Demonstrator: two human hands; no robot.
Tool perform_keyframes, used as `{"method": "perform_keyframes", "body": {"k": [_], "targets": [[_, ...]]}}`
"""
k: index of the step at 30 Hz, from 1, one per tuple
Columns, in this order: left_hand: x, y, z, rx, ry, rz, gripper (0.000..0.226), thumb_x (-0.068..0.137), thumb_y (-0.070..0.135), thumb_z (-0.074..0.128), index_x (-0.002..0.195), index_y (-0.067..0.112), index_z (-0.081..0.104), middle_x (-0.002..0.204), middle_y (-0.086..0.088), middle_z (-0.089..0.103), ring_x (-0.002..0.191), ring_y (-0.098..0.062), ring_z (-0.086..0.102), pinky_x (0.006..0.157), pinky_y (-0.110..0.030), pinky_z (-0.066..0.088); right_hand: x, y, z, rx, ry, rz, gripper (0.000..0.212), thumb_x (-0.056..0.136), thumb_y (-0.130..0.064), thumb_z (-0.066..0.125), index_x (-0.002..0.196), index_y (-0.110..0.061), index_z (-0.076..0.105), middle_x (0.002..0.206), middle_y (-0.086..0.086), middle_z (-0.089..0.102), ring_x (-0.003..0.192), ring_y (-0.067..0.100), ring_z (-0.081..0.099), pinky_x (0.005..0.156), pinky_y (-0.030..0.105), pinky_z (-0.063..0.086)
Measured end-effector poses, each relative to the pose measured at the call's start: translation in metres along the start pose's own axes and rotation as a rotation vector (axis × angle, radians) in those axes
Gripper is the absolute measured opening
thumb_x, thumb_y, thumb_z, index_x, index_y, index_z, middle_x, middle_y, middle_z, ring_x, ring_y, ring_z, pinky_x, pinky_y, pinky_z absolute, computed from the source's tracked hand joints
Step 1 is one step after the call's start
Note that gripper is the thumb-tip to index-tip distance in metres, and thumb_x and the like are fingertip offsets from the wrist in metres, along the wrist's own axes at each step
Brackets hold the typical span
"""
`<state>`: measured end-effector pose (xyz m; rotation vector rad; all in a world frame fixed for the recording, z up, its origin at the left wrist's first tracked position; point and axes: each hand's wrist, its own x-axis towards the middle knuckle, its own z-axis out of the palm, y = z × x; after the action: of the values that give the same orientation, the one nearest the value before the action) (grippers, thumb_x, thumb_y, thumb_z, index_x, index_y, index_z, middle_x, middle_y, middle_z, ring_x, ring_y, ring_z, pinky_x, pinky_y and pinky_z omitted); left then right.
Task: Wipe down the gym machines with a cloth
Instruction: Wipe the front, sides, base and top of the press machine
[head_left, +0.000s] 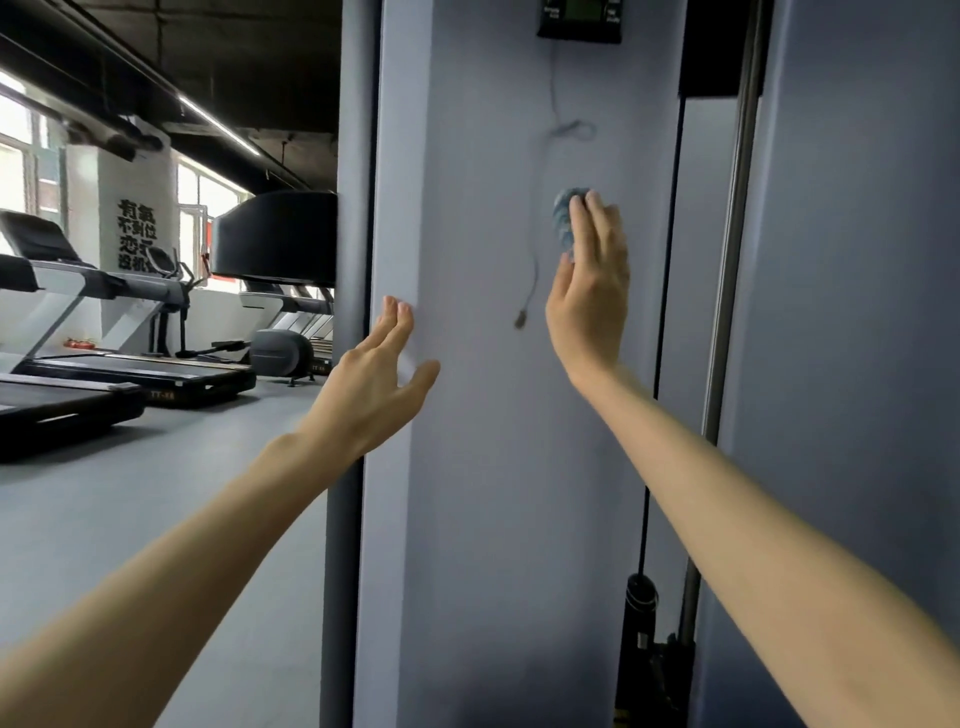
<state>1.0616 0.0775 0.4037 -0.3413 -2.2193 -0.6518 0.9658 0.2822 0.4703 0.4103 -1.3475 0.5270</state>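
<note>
The tall blue-grey front panel (493, 441) of a gym machine filled the middle of the view from top to bottom. A second panel (857, 312) of the same colour stood to its right. In the gap between them ran a steel guide rod (724, 312) and a thin black cable (670, 260), with a black weight block (711, 52) at the top. To the left, across grey floor (156, 493), a row of treadmills (104, 364) stood well apart from the machine. A small black display unit (579, 21) was mounted at the upper edge of the front panel, and a thin cord (535, 260) hung down the panel below it, looped part-way and ending in a small plug.

Both bare forearms were raised toward the front panel. The left hand (374, 384) was spread wide, fingers straight and thumb out, holding nothing. Its fingertips lay at the panel's left corner edge; firm contact could not be confirmed.

The right hand (589, 291) was flat with fingers straight and together, not curled. Its fingertips pressed the cloth (563, 218) against the panel face. The cloth, blue and white and bunched small, showed only at the left of those fingertips, just right of the hanging cord and below the display unit.
</note>
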Motion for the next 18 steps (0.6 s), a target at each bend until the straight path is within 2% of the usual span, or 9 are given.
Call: {"method": "perform_keyframes", "body": {"k": [2, 5, 6, 7, 8, 10, 12, 15, 18], "targets": [[0.0, 0.001, 0.001, 0.015, 0.012, -0.008, 0.066, 0.101, 0.04, 0.043, 0.157, 0.024, 0.013, 0.164, 0.011, 0.004, 0.144, -0.024, 0.032, 0.112, -0.033, 0.028, -0.012, -0.013, 0.004, 0.056, -0.102, -0.152, 0.042, 0.096, -0.008, 0.047, 0.137, -0.002, 0.052, 0.144, 0.014, 0.049, 0.137, 0.028, 0.037, 0.113, 0.045, 0.033], [-0.001, 0.003, 0.003, -0.004, 0.001, -0.032, 0.063, 0.102, 0.05, 0.031, 0.157, 0.026, 0.012, 0.164, 0.013, 0.002, 0.145, -0.02, 0.03, 0.113, -0.034, 0.027, -0.026, -0.011, 0.002, 0.069, -0.418, -0.639, 0.04, 0.097, -0.011, 0.05, 0.136, -0.006, 0.055, 0.142, 0.009, 0.052, 0.134, 0.025, 0.044, 0.112, 0.038, 0.035], [-0.001, 0.003, 0.003, -0.019, -0.003, -0.033, 0.062, 0.102, 0.051, 0.027, 0.157, 0.026, 0.012, 0.163, 0.013, 0.002, 0.146, -0.019, 0.028, 0.114, -0.033, 0.025, -0.021, -0.005, 0.0, 0.046, -0.463, -0.743, 0.041, 0.095, -0.008, 0.052, 0.137, -0.007, 0.055, 0.142, 0.008, 0.052, 0.133, 0.024, 0.046, 0.111, 0.036, 0.037], [-0.001, 0.002, 0.003, -0.032, -0.005, -0.03, 0.062, 0.102, 0.051, 0.024, 0.157, 0.027, 0.012, 0.163, 0.013, 0.002, 0.146, -0.017, 0.026, 0.114, -0.032, 0.023, -0.015, -0.001, -0.001, 0.019, -0.456, -0.771, 0.043, 0.094, -0.005, 0.053, 0.137, -0.007, 0.055, 0.142, 0.007, 0.053, 0.132, 0.023, 0.048, 0.109, 0.033, 0.038], [-0.002, 0.002, 0.003, -0.04, -0.003, -0.026, 0.061, 0.103, 0.051, 0.023, 0.157, 0.027, 0.012, 0.164, 0.013, 0.002, 0.147, -0.016, 0.024, 0.114, -0.031, 0.022, -0.011, 0.001, -0.002, 0.012, -0.42, -0.716, 0.043, 0.093, -0.003, 0.052, 0.136, -0.006, 0.055, 0.141, 0.007, 0.054, 0.131, 0.024, 0.049, 0.108, 0.032, 0.039], [-0.002, 0.001, 0.004, -0.048, 0.002, -0.022, 0.06, 0.103, 0.05, 0.022, 0.157, 0.026, 0.012, 0.164, 0.012, 0.002, 0.148, -0.015, 0.022, 0.114, -0.028, 0.02, -0.017, -0.003, -0.005, 0.044, -0.316, -0.474, 0.043, 0.094, 0.0, 0.048, 0.135, -0.004, 0.056, 0.141, 0.008, 0.054, 0.132, 0.027, 0.048, 0.109, 0.033, 0.037], [-0.003, 0.0, 0.006, -0.055, 0.003, -0.03, 0.06, 0.103, 0.05, 0.024, 0.157, 0.026, 0.012, 0.163, 0.013, 0.002, 0.148, -0.013, 0.021, 0.113, -0.027, 0.02, -0.048, -0.01, -0.004, 0.072, -0.294, -0.374, 0.046, 0.092, 0.008, 0.049, 0.137, -0.004, 0.053, 0.143, 0.009, 0.051, 0.136, 0.026, 0.043, 0.112, 0.033, 0.033], [-0.003, -0.002, 0.008, -0.051, 0.007, -0.031, 0.062, 0.102, 0.051, 0.027, 0.157, 0.028, 0.011, 0.163, 0.015, 0.0, 0.148, -0.012, 0.021, 0.112, -0.027, 0.021, -0.12, -0.015, -0.011, 0.129, -0.44, -0.588, 0.054, 0.09, 0.015, 0.046, 0.138, -0.008, 0.053, 0.145, 0.007, 0.049, 0.137, 0.023, 0.043, 0.112, 0.033, 0.033], [-0.003, -0.001, 0.006, -0.041, 0.0, -0.034, 0.064, 0.102, 0.052, 0.028, 0.158, 0.028, 0.009, 0.163, 0.015, -0.001, 0.147, -0.015, 0.024, 0.113, -0.03, 0.023, -0.18, -0.005, -0.035, 0.174, -0.6, -0.797, 0.049, 0.096, 0.008, 0.035, 0.137, -0.011, 0.055, 0.145, 0.004, 0.05, 0.136, 0.02, 0.044, 0.114, 0.03, 0.032]]}}
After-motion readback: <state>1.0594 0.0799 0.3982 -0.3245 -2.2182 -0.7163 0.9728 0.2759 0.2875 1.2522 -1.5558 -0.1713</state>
